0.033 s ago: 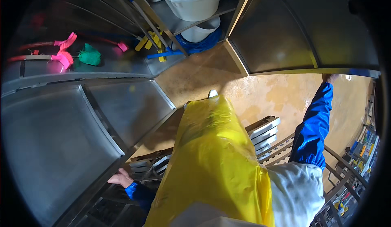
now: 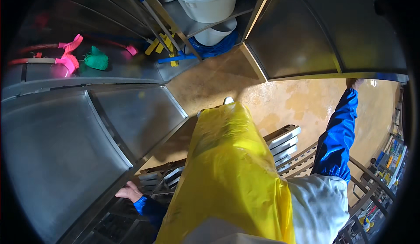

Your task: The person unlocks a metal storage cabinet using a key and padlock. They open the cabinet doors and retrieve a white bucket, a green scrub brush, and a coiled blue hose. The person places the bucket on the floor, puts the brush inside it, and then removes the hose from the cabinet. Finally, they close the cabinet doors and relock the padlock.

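Two grey metal cabinet doors stand swung apart, one on each side of me. My left hand (image 2: 128,192) is closed on the outer edge of the left cabinet door (image 2: 57,143), low at the left. Far out to the right, my right hand (image 2: 355,83) is at the lower edge of the right cabinet door (image 2: 367,34), its fingers partly hidden by it. Both arms are spread wide, in blue sleeve covers. A yellow apron (image 2: 227,169) covers my front.
Inside the cabinet hang pink brushes (image 2: 68,62) and a green brush head (image 2: 96,59). White buckets (image 2: 205,3) and a blue hose (image 2: 218,47) fill its right part. Slatted metal racks (image 2: 284,145) stand near my legs on the tan floor (image 2: 288,99).
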### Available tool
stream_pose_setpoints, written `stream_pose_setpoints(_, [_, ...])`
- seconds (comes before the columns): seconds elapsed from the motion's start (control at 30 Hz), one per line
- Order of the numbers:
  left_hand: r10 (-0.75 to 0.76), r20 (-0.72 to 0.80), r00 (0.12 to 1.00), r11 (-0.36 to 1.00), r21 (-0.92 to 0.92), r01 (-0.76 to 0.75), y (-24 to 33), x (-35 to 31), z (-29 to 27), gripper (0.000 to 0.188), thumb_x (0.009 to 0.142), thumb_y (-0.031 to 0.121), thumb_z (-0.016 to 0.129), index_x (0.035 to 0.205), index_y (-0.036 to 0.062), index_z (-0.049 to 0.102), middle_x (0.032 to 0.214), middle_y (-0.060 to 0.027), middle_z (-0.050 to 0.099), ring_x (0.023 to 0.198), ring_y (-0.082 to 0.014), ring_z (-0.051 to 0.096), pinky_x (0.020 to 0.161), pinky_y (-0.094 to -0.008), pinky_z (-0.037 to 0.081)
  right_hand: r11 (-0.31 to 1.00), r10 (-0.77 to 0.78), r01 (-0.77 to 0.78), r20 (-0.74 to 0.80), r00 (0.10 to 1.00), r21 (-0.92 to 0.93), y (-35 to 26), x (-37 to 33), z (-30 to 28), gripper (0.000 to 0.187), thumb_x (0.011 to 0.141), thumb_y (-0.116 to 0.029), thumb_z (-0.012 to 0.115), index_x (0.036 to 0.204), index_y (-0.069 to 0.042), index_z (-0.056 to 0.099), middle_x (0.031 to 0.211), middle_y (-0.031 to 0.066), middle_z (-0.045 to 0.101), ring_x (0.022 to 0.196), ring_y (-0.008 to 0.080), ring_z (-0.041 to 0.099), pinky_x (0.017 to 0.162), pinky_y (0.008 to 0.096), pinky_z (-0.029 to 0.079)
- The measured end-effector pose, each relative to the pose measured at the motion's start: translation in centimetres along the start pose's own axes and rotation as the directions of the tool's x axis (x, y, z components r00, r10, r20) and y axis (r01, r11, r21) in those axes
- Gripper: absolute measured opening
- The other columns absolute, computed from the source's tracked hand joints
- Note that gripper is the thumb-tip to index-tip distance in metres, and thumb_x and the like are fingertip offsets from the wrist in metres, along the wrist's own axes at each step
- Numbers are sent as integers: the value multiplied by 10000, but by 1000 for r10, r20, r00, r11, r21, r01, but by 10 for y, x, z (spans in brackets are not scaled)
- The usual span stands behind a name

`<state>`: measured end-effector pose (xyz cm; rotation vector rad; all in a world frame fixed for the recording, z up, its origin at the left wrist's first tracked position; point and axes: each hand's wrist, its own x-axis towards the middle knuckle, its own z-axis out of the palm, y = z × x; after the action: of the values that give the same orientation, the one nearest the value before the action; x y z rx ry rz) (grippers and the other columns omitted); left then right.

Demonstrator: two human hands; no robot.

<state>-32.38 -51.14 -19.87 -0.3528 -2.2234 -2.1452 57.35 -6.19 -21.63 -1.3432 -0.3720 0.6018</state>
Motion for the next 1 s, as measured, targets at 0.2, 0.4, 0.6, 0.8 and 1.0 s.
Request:
stream_pose_setpoints(0.2, [-365,-68,928,885,-334,324,-46,50,-49,205,970,271,605,955,71,644,913,-35,639,781,-160,618,648,-278,543,989,116,-132,-200,973,-69,60,-40,-62,1019,928,-856,222,1377,-1,549,1338,229,590,1217,298,586,995,426,475])
stream_pose_setpoints(0.4, [-700,165,695,600,-392,698,-164,-2,-135,231,977,306,631,967,76,645,824,-17,625,680,-131,591,619,-231,518,779,592,-597,-89,801,-192,242,-235,-157,902,844,-933,320,1000,-108,649,760,28,583,674,197,540,603,357,437])
stream_pose_setpoints(0.6, [-877,298,378,476,655,587,-196,-103,-61,265,999,351,612,985,93,668,756,-5,593,587,-112,527,520,-251,436,309,877,-692,-87,473,-653,286,-415,-138,862,955,-802,332,1187,-35,650,998,92,662,854,234,604,764,413,491])
stream_pose_setpoints(0.8, [-664,632,400,747,551,372,-176,-110,112,247,1034,331,601,992,95,659,736,37,559,543,-45,451,481,-214,373,481,785,-488,110,609,-729,260,-395,-118,741,982,-732,421,1091,-39,658,884,21,593,746,158,591,658,325,465])
stream_pose_setpoints(1.0, [-505,825,252,855,440,274,-115,-123,270,361,1075,380,523,1168,53,642,870,-3,621,610,-42,474,549,-215,396,659,643,-386,216,735,-645,240,-342,-67,669,1014,-671,431,1084,-45,656,880,12,605,749,143,609,643,298,470])
